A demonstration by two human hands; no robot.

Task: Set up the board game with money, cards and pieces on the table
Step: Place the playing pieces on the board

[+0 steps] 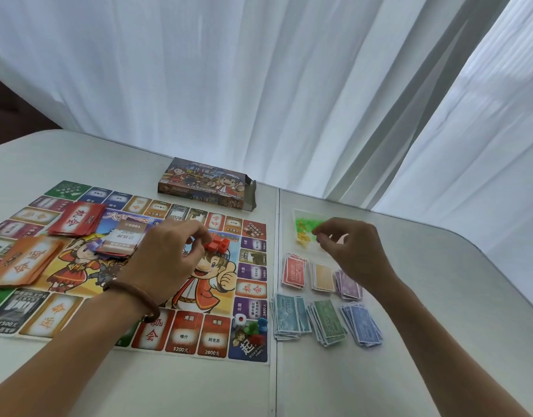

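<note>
The colourful game board (199, 335) lies flat on the white table (379, 371). My left hand (168, 257) hovers over its middle and pinches small red pieces, beside a cluster of red blocks (218, 244). My right hand (349, 251) is curled over a clear bag of green and yellow pieces (304, 228), its fingertips pinched; what it holds is too small to tell. On the board lie a red card deck (77, 219), an orange card deck (27, 260) and a pile of property cards (123, 239). Several money stacks (325, 302) lie to the right of the board.
The game box (205, 183) stands open at the far edge of the board. A die (238, 322) and coloured pawns (257, 328) sit on the board's near right corner. A seam (275, 386) splits the table. White curtains hang behind.
</note>
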